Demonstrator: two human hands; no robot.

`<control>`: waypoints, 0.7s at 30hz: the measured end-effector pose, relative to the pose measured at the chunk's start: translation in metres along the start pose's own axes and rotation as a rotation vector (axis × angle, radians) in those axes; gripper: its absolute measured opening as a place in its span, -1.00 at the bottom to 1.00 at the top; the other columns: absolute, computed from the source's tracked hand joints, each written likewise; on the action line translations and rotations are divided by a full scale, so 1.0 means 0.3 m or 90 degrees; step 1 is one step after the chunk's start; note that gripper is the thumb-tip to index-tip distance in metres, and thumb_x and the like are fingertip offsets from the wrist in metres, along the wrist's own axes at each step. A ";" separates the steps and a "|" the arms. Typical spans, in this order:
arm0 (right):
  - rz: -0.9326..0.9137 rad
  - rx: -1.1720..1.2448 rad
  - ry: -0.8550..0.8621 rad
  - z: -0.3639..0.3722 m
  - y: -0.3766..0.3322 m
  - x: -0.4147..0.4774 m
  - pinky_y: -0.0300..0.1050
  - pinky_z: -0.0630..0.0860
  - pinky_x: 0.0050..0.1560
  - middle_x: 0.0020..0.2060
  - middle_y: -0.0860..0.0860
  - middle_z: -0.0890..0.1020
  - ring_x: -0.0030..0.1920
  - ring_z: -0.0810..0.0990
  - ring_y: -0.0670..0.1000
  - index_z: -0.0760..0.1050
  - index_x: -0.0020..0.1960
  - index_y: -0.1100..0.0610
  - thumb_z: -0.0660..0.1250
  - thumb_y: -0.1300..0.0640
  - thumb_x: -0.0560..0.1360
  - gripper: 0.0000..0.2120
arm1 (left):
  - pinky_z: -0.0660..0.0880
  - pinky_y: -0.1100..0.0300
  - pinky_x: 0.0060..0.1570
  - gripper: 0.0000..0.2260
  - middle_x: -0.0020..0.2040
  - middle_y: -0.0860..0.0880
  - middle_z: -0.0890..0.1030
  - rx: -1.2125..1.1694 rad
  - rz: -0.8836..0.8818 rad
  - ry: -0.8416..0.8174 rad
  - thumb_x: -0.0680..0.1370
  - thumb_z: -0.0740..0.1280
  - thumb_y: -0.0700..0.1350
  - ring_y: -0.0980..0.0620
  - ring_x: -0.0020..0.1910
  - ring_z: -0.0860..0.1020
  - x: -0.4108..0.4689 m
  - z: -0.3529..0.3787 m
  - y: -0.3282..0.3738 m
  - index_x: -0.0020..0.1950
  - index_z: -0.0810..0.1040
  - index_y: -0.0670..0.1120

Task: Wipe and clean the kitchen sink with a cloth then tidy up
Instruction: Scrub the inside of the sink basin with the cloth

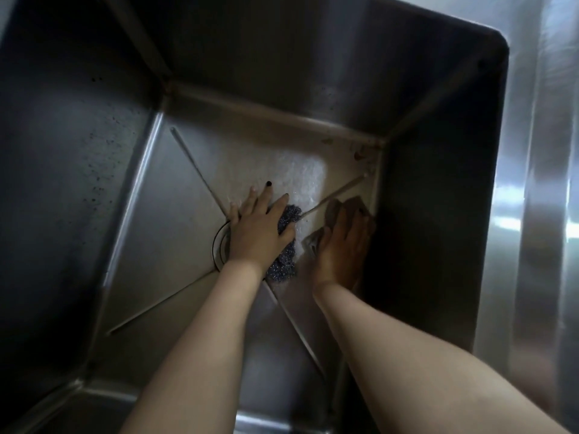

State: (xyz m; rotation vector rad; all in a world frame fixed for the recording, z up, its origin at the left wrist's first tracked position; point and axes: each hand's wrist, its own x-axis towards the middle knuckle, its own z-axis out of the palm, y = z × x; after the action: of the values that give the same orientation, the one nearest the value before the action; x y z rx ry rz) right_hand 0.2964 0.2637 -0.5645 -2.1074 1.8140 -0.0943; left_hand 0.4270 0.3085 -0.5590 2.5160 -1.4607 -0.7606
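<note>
Steel sink (423, 151): a deep square basin seen from above. Four pressed creases cross its floor from the corners toward the drain.
Drain (221, 242): a round opening left of the floor's centre, partly hidden under the heel of the left hand.
Suds (297, 177): a white, wet patch on the floor, just beyond both hands and reaching toward the far right corner.
Scourer (286, 261): a dark, glittering blue-grey mesh pad on the floor just right of the drain. It lies under the left hand and shows beside the thumb and again near the wrist.
Left hand (260, 227): palm down on the scourer, fingers (264, 198) straight and spread, pointing far. The thumb lies out to the right across the pad, and the nails carry dark polish.
Cloth (336, 209): brown-grey and crumpled, on the floor against the right wall. It is just beside the scourer, with a strip of suds between them.
Right hand (341, 249): flat on the cloth, fingers (357, 220) straight and pressed together, pointing toward the far right corner.
Left wall: scattered with dark specks (94, 189).
Rim (548, 183): brushed steel along the right, catching bright reflections.
</note>
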 end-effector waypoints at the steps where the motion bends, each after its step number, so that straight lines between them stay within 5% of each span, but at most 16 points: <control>1: 0.009 0.006 -0.016 -0.003 0.012 -0.037 0.01 -0.10 0.46 0.49 0.20 0.12 0.50 0.03 0.17 0.11 0.49 0.15 0.14 0.18 0.59 -0.51 | -0.11 -0.16 0.44 -0.48 0.54 0.00 0.04 0.000 0.000 -0.001 0.54 0.14 0.16 -0.05 0.52 -0.07 -0.001 0.000 0.001 0.48 0.16 0.11; 8: 0.041 0.011 -0.097 -0.008 0.081 -0.289 -0.02 -0.13 0.46 0.49 0.16 0.09 0.51 -0.02 0.15 0.12 0.48 0.13 0.17 0.18 0.58 -0.50 | -0.08 -0.13 0.43 -0.47 0.54 0.02 0.03 -0.008 -0.007 -0.001 0.54 0.14 0.16 -0.03 0.52 -0.06 0.001 -0.008 0.000 0.49 0.14 0.09; 14: 0.010 -0.015 -0.033 -0.007 0.063 -0.256 0.29 0.27 0.26 0.26 0.36 0.44 0.29 0.39 0.38 0.47 0.26 0.31 0.46 0.33 0.34 -0.51 | -0.10 -0.08 0.43 -0.47 0.54 0.04 0.07 -0.024 -0.011 0.015 0.54 0.17 0.16 0.00 0.52 -0.04 0.003 -0.001 -0.006 0.48 0.17 0.08; 21: -0.034 0.005 -0.040 0.006 -0.009 0.036 0.01 -0.13 0.46 0.48 0.21 0.14 0.50 0.03 0.18 0.23 0.45 0.15 0.16 0.14 0.57 -0.54 | -0.08 -0.10 0.43 -0.47 0.53 0.03 0.12 -0.041 -0.011 0.041 0.52 0.21 0.13 -0.01 0.51 0.01 0.001 0.007 -0.006 0.46 0.23 0.04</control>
State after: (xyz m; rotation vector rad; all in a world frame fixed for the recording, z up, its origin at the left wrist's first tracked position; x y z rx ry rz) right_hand 0.3013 0.2539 -0.5671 -2.1285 1.7200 -0.0487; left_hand 0.4276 0.3094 -0.5616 2.4843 -1.3739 -0.7114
